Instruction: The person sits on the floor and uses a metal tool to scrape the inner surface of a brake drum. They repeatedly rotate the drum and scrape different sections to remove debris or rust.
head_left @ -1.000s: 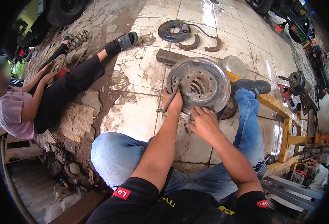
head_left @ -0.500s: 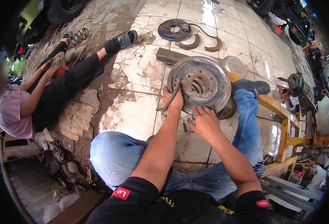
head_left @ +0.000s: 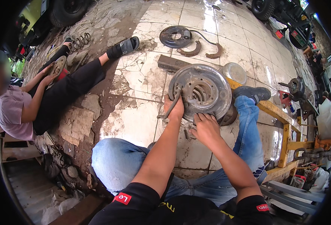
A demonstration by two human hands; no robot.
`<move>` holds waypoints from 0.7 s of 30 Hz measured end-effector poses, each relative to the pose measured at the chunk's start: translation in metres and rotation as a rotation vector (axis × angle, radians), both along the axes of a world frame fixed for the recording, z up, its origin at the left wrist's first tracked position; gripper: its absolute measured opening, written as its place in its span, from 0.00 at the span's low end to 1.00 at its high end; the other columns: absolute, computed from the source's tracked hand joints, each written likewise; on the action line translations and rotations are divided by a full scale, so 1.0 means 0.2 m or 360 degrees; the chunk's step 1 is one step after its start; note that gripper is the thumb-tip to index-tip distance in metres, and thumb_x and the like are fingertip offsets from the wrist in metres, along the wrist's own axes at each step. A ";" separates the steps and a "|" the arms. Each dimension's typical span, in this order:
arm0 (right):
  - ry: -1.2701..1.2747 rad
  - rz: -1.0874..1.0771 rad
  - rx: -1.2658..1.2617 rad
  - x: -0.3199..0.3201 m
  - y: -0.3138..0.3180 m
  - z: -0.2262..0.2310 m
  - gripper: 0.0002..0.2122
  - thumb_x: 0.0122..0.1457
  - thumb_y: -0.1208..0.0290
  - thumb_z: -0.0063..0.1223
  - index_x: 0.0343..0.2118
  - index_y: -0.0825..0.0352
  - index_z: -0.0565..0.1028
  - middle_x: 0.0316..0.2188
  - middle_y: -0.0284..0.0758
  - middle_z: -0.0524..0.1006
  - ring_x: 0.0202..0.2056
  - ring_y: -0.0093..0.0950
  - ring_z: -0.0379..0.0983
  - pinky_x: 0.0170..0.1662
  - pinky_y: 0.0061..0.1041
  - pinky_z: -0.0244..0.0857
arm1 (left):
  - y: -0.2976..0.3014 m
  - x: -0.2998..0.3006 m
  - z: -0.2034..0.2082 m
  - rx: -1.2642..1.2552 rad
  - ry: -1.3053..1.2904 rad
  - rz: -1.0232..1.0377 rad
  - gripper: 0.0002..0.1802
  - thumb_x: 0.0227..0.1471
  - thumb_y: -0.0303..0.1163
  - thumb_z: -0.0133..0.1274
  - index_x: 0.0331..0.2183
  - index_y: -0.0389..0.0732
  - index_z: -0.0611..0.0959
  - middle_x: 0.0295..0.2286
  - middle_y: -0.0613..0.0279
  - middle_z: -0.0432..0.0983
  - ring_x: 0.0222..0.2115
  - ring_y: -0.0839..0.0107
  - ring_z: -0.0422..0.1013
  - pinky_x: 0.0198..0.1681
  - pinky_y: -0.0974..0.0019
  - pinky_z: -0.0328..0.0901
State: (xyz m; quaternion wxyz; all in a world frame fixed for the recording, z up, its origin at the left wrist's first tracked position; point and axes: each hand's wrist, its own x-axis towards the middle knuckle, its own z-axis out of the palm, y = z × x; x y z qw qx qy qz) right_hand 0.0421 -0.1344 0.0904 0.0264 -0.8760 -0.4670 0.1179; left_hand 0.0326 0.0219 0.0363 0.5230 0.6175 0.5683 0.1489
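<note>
A round, worn metal brake backing plate (head_left: 220, 92) lies tilted in front of me, with rings showing through its center hole. My left hand (head_left: 175, 108) is closed on its left edge, beside a dark brake hose (head_left: 171, 105) that curves over the fingers. At the near edge, my right hand (head_left: 206, 126) has its fingers bent over the rim and its thumb toward me. Part of a rusty round part (head_left: 230, 114) shows from under the plate's right side. Small metal pieces (head_left: 186, 134) lie on the tiles between my forearms.
Beyond the plate lie a dark metal beam (head_left: 167, 63), another backing plate (head_left: 169, 37) and two curved brake shoes (head_left: 190, 51). A round can (head_left: 234, 72) and a yellow frame (head_left: 285, 138) stand right. At left, a seated person (head_left: 17, 103) holds a round part.
The whole view has tilted slightly, so everything sits a little lower in it. Both hands keep their places on the backing plate.
</note>
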 end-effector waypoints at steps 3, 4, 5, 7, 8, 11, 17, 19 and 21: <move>-0.0131 0.0081 0.0172 -0.04 -0.04 0.00 0.29 0.50 0.59 0.64 0.52 0.71 0.71 0.47 0.42 0.75 0.52 0.37 0.69 0.56 0.37 0.59 | -0.01 0.00 -0.01 0.0019 -0.0053 0.0019 0.28 0.50 0.47 0.56 0.45 0.35 0.77 0.40 0.40 0.78 0.45 0.45 0.72 0.50 0.51 0.64; -0.0069 0.0054 0.0111 -0.04 -0.05 0.00 0.29 0.50 0.60 0.64 0.52 0.72 0.71 0.47 0.42 0.75 0.52 0.37 0.69 0.56 0.37 0.59 | -0.01 0.00 -0.02 0.0033 -0.0057 0.0022 0.28 0.50 0.47 0.56 0.45 0.35 0.77 0.40 0.40 0.78 0.45 0.45 0.72 0.50 0.51 0.64; -0.0004 0.0021 0.0047 -0.02 -0.03 0.02 0.29 0.50 0.60 0.64 0.52 0.72 0.71 0.47 0.42 0.75 0.52 0.37 0.69 0.56 0.37 0.59 | -0.01 -0.01 -0.03 0.0045 -0.0057 0.0018 0.28 0.50 0.47 0.56 0.45 0.35 0.77 0.40 0.40 0.77 0.45 0.44 0.72 0.50 0.51 0.64; 0.0082 -0.0055 -0.0141 0.03 0.01 0.03 0.28 0.51 0.60 0.63 0.52 0.72 0.72 0.50 0.44 0.75 0.54 0.38 0.69 0.57 0.37 0.59 | 0.00 0.01 -0.04 0.0050 -0.0073 0.0008 0.28 0.50 0.47 0.56 0.45 0.35 0.77 0.40 0.40 0.77 0.44 0.44 0.72 0.50 0.51 0.64; 0.0031 -0.0024 -0.0078 0.02 0.01 0.03 0.28 0.51 0.60 0.62 0.52 0.72 0.71 0.51 0.44 0.74 0.54 0.38 0.69 0.57 0.37 0.59 | 0.00 0.01 -0.03 0.0046 -0.0072 0.0014 0.28 0.50 0.47 0.56 0.45 0.35 0.77 0.40 0.40 0.77 0.44 0.44 0.72 0.50 0.51 0.64; -0.0080 0.0046 0.0073 -0.02 -0.02 -0.01 0.27 0.52 0.61 0.62 0.51 0.73 0.71 0.50 0.44 0.74 0.54 0.38 0.69 0.57 0.37 0.59 | -0.01 0.01 -0.02 0.0031 -0.0064 0.0025 0.27 0.49 0.46 0.57 0.44 0.34 0.77 0.40 0.41 0.77 0.44 0.44 0.72 0.49 0.51 0.64; -0.0024 0.0027 -0.0023 -0.02 0.03 -0.01 0.27 0.51 0.61 0.63 0.51 0.75 0.71 0.49 0.46 0.75 0.53 0.38 0.70 0.56 0.37 0.59 | 0.01 0.01 -0.12 0.0158 -0.0033 0.0090 0.27 0.49 0.51 0.57 0.40 0.37 0.78 0.36 0.41 0.79 0.41 0.44 0.74 0.46 0.50 0.66; -0.0166 0.0111 0.0115 -0.05 -0.02 -0.04 0.27 0.52 0.62 0.63 0.50 0.75 0.71 0.48 0.46 0.75 0.53 0.38 0.70 0.56 0.37 0.60 | 0.00 0.02 -0.06 0.0053 -0.0017 0.0051 0.27 0.48 0.48 0.58 0.43 0.36 0.78 0.38 0.42 0.78 0.42 0.46 0.74 0.48 0.52 0.66; -0.0066 0.0043 0.0016 -0.02 0.00 -0.02 0.27 0.52 0.62 0.62 0.51 0.75 0.71 0.49 0.47 0.75 0.53 0.39 0.70 0.57 0.37 0.59 | 0.00 0.01 -0.06 0.0028 -0.0083 0.0077 0.27 0.48 0.46 0.59 0.44 0.36 0.78 0.39 0.43 0.78 0.43 0.46 0.73 0.49 0.53 0.65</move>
